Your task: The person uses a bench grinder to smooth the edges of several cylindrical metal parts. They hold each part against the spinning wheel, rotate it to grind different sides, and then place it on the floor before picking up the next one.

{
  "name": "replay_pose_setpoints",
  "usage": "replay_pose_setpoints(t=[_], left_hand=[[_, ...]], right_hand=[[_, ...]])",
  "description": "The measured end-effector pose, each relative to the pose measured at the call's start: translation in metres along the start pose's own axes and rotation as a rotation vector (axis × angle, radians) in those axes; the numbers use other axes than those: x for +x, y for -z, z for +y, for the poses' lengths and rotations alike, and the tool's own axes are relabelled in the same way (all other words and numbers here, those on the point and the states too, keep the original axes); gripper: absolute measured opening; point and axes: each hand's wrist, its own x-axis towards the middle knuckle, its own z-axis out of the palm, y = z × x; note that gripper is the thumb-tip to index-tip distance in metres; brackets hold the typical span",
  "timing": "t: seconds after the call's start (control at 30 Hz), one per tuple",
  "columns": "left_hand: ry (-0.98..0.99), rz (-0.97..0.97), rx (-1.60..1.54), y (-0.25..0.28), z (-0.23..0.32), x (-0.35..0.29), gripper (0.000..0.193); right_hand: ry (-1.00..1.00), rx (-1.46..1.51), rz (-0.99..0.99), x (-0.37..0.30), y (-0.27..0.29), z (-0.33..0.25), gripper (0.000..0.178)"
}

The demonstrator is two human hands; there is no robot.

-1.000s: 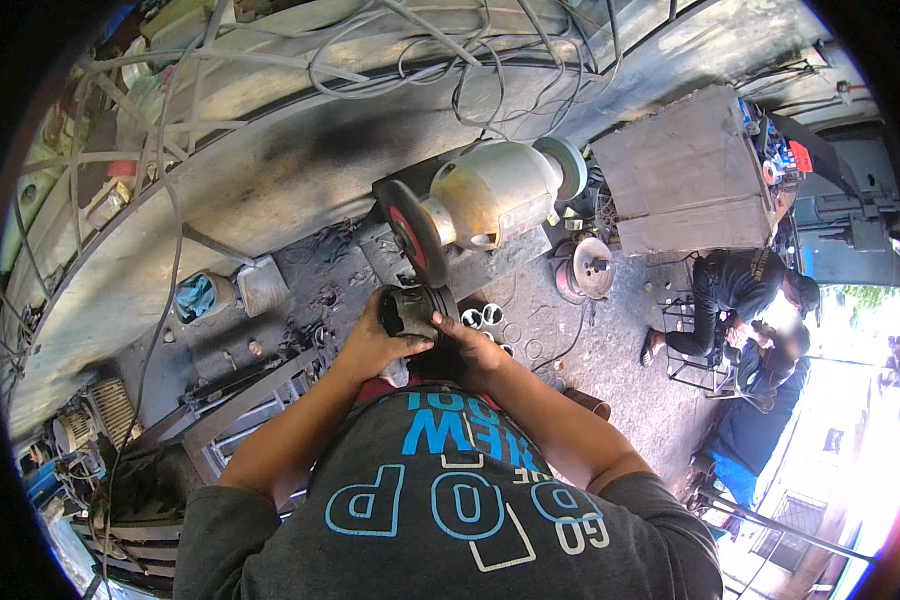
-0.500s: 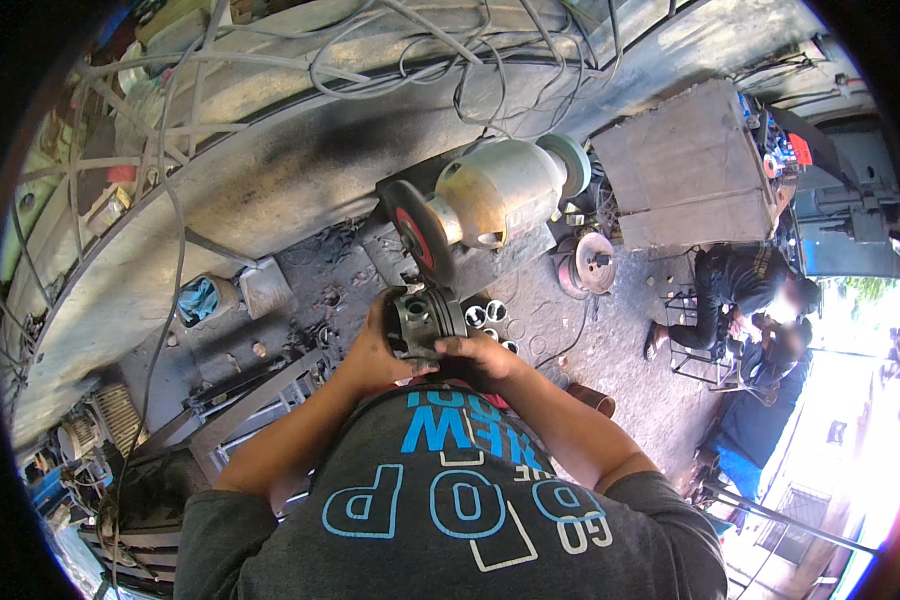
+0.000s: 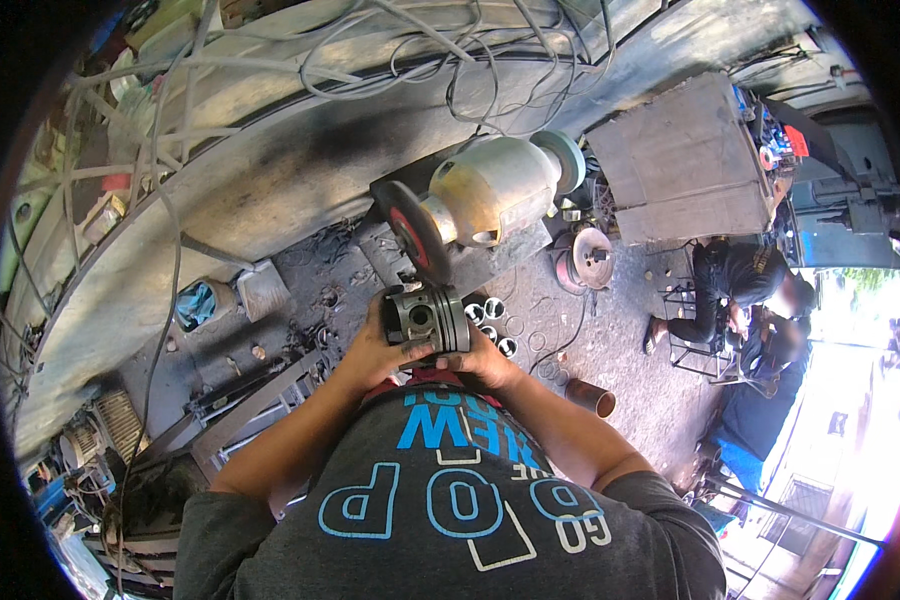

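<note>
The piston [image 3: 432,322], gripped by the left hand [image 3: 375,348] and right hand [image 3: 487,362] just beside the black wheel [image 3: 413,235] (contact not discernible), has been turned within the last second, its side hole [image 3: 421,315] and grooves [image 3: 452,320] now exposed to view, while blue cloth [image 3: 195,303] is held in a bin [image 3: 227,299].

- Head view: fisheye, worn on your head, facing steeply down.
- Nearest: your shirt [image 3: 448,490]; beyond it, your left hand [image 3: 375,348] and right hand [image 3: 487,360].
</note>
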Motion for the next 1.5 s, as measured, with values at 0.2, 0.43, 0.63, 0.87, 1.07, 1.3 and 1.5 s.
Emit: replay_pose_setpoints(t=[0.2, 0.43, 0.63, 0.87, 1.07, 1.3, 1.5], left_hand=[[0.367, 0.045, -0.261, -0.002, 0.007, 0.013, 0.071], [0.388, 0.01, -0.253, -0.004, 0.014, 0.021, 0.059], [0.164, 0.041, -0.192, -0.011, 0.014, 0.016, 0.055], [0.445, 0.049, -0.469, -0.012, 0.014, 0.021, 0.055], [0.107, 0.081, -0.035, -0.009, 0.0, 0.007, 0.075], [0.075, 0.122, -0.045, -0.009, -0.001, 0.006, 0.076], [0.357, -0.052, -0.391, 0.004, -0.001, 0.027, 0.072]], right_hand=[[-0.196, 0.255, -0.037, 0.002, 0.0, -0.004, 0.076], [-0.302, 0.223, -0.027, -0.001, 0.0, -0.015, 0.064], [-0.053, 0.088, -0.101, -0.007, 0.004, -0.019, 0.063], [-0.48, 0.244, -0.023, 0.005, 0.009, -0.018, 0.074], [-0.12, 0.154, -0.096, -0.002, 0.011, -0.012, 0.082], [-0.129, 0.229, -0.061, -0.004, 0.001, -0.009, 0.081], [-0.416, 0.396, 0.064, 0.012, -0.007, -0.012, 0.068]])
